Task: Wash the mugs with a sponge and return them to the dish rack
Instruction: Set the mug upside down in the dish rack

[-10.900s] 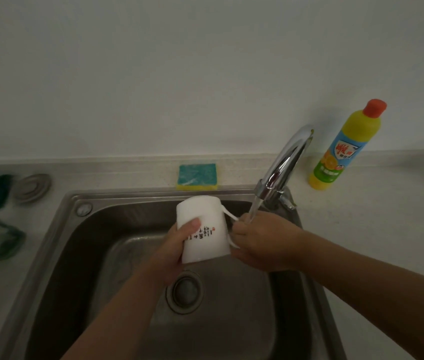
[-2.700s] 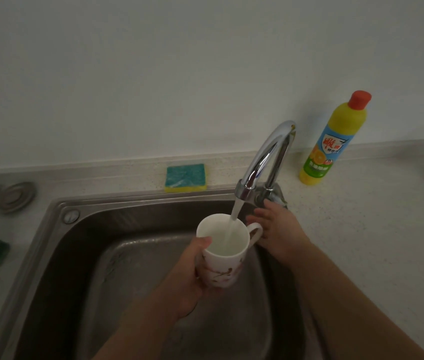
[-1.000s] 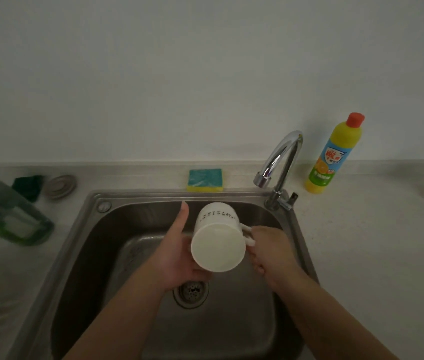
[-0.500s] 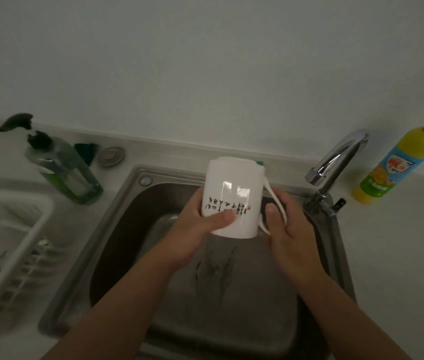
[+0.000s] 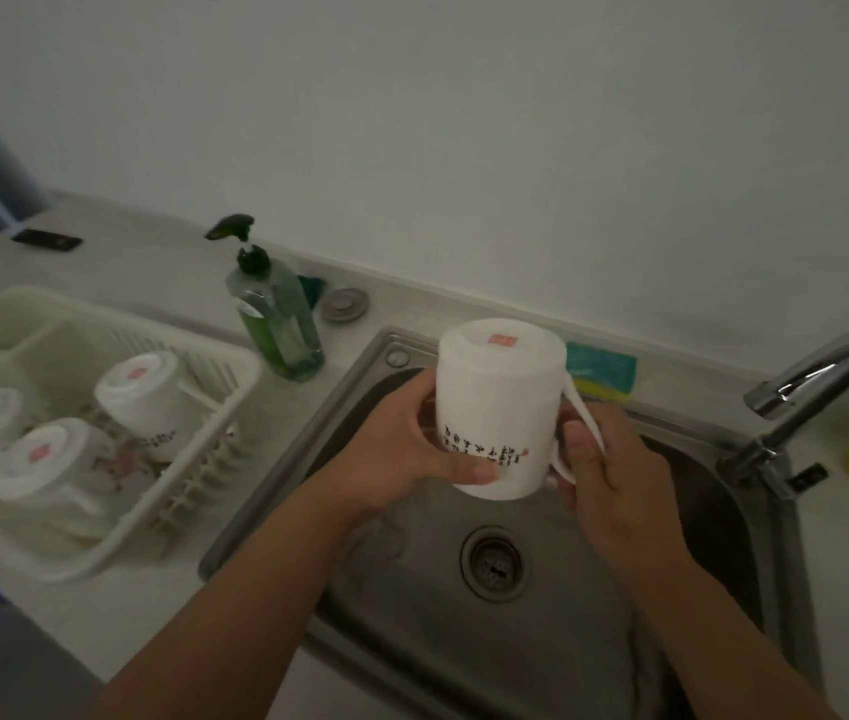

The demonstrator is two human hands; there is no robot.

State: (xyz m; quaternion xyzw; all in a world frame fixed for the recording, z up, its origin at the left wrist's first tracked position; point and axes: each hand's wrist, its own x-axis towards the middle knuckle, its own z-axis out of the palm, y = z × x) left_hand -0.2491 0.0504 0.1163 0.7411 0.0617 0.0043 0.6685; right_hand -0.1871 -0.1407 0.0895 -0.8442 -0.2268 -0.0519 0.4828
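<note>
While both bare hands close on it above the stainless steel sink basin (image 5: 698, 517), the white ceramic mug with black script (image 5: 500, 407) is upside down, its base with a small red seal facing up. The left hand (image 5: 401, 454) wraps the mug's body at its 9 o'clock side, thumb pressed across the script near the rim. The right hand (image 5: 614, 485) is at 3 o'clock, fingers closed round the thin white handle.

Below the mug, at 6 o'clock, is the round metal drain (image 5: 492, 563). At 9 o'clock of the sink, on the pale counter (image 5: 116, 610), stands the white plastic dish rack (image 5: 204, 485), holding three more white mugs (image 5: 144, 402), all inverted with red seals up. At about 11 o'clock stands a clear green pump bottle with a black top (image 5: 279, 319), with a round metal sink plug (image 5: 344, 305) just beside it. Behind the mug, at 1 o'clock, a teal and yellow sponge (image 5: 601, 368) lies on the sink's back edge. The chrome curved tap (image 5: 807, 392) rises at 3 o'clock, no water running from it.
</note>
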